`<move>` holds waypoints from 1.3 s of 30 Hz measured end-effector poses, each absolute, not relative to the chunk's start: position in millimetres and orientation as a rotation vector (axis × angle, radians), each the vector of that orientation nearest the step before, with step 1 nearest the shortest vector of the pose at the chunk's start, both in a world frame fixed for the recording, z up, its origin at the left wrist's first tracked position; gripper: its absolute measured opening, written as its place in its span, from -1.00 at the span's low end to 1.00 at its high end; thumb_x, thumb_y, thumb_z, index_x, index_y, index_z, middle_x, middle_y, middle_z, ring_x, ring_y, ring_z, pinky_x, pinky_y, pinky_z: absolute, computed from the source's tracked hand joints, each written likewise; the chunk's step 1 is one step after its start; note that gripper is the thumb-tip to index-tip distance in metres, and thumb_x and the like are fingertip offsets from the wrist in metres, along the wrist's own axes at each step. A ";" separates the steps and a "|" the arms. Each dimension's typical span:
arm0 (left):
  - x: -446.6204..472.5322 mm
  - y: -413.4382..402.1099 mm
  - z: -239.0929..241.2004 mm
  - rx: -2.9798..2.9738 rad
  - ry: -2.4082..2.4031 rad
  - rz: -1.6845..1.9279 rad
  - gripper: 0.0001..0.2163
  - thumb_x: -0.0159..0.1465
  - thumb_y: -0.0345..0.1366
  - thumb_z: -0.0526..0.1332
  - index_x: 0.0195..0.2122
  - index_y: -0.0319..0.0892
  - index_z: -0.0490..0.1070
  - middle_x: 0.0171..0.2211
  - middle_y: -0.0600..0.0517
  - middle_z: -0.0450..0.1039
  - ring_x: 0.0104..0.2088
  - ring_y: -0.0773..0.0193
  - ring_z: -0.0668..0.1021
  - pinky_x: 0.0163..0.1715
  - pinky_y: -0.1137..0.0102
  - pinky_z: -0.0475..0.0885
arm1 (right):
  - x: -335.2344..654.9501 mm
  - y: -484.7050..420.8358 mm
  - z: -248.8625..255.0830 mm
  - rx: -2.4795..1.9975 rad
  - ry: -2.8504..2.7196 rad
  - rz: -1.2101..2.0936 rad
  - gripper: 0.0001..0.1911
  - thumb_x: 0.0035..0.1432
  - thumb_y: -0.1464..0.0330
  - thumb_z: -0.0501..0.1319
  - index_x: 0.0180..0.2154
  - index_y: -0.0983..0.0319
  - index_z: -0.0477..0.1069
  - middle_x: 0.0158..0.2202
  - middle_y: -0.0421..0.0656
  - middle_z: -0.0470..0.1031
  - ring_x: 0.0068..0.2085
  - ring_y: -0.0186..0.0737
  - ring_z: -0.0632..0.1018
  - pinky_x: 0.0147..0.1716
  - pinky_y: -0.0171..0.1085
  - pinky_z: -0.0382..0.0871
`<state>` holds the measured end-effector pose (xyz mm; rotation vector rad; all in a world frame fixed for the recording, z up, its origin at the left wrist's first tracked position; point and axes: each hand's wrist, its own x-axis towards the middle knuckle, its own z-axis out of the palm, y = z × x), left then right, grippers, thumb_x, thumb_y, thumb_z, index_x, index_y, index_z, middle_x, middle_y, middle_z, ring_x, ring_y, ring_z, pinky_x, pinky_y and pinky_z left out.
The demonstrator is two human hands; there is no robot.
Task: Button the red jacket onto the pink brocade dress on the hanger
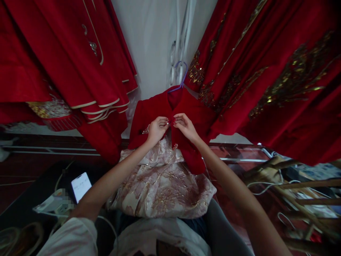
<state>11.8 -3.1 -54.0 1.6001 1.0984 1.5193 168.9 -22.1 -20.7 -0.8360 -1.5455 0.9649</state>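
Note:
A short red jacket (194, 110) hangs in front of me on a purple hanger (183, 75). With closed fingertips my left hand (158, 128) pinches the jacket's left front edge near the neckline. Opposite it, my right hand (185, 127) is closed on the other front edge, a small gap apart. A pearly brooch (145, 130) shows beside my left hand, and a beaded button (175, 146) sits below my right. Pale pink floral brocade fabric (165, 185) with gold lines hangs under the jacket and spreads over my lap.
Red garments (106, 53) with cream edging hang on the left; red garments with gold sequins (290, 81) hang on the right. A lit phone (81, 186) lies on a dark surface at lower left. Wooden bars (314, 184) and loose cables are at lower right.

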 end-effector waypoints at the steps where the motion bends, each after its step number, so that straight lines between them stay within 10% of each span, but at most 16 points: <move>1: 11.5 -4.8 -53.3 1.513 1.085 1.562 -0.74 0.03 -0.47 0.27 -0.24 -0.19 0.33 -0.38 0.03 0.51 -0.35 0.34 0.58 -0.23 0.39 0.50 | 169.0 -22.8 -22.4 -0.832 -1.540 0.981 -0.70 -0.08 0.33 0.27 -0.22 0.14 0.35 -0.25 -0.21 0.44 -0.20 -0.28 0.49 -0.09 -0.23 0.40; 39: -2.3 -16.4 -17.9 2.409 1.015 1.189 -0.92 0.22 -0.36 0.15 -0.30 -0.16 0.42 -0.33 0.02 0.52 -0.34 0.29 0.57 -0.26 0.39 0.48 | 172.2 -18.6 -25.4 -0.868 -1.570 0.864 -0.66 -0.01 0.23 0.32 -0.14 0.14 0.51 -0.17 -0.15 0.58 -0.20 -0.16 0.57 -0.06 -0.09 0.46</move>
